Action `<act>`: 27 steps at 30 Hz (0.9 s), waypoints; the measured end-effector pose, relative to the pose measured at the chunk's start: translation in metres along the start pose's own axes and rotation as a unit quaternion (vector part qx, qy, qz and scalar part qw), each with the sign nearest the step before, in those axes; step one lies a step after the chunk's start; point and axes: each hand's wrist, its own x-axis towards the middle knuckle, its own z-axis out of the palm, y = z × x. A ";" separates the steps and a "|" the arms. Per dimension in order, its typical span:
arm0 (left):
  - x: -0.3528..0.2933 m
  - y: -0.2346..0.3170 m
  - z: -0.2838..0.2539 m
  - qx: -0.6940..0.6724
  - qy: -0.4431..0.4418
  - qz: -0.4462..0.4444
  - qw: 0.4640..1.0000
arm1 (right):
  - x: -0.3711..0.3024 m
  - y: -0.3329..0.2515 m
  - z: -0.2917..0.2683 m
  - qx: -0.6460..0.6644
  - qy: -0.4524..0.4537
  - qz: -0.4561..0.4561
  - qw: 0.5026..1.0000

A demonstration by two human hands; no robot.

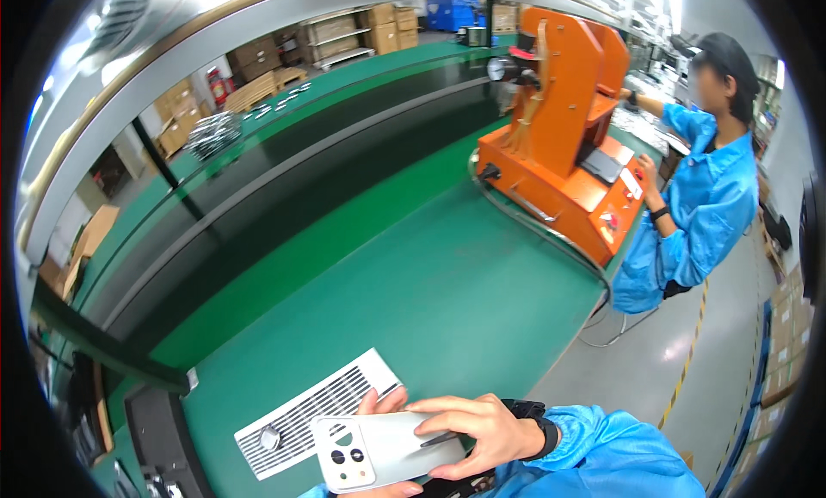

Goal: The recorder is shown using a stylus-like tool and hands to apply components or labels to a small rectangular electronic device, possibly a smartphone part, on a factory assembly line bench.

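Note:
A pale silver phone case [396,438] with a square camera area of round openings is held low in front of me, over the bench's near edge. My left hand [385,402] grips it from beneath; its fingertips show along the far edge and more of the hand at the near edge. My right hand [482,425] has its fingers bent over the right end, with the thumb below. A thin dark strip lies by the right fingertips; whether they pinch it is unclear. Just beyond lies a white sheet with rows of black strips [344,393], bearing a small silvery piece [270,438].
A black tray [163,442] sits at the left of the green bench [447,291]. Farther right stands an orange machine [559,128] with a cable looping around it. A person in blue [710,188] works beside it. A dark conveyor belt [284,188] runs behind the bench.

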 end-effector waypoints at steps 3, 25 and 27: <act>-0.022 0.023 0.005 0.016 0.034 -0.012 0.999 | 0.005 -0.007 0.018 -0.023 -0.069 -0.016 0.997; -0.049 0.050 -0.055 0.758 -0.093 -0.107 0.637 | 0.069 0.026 -0.042 -0.004 -0.037 -0.013 0.999; -0.044 0.048 -0.053 0.737 -0.088 -0.111 0.661 | 0.088 0.036 -0.021 0.114 -0.045 0.097 0.988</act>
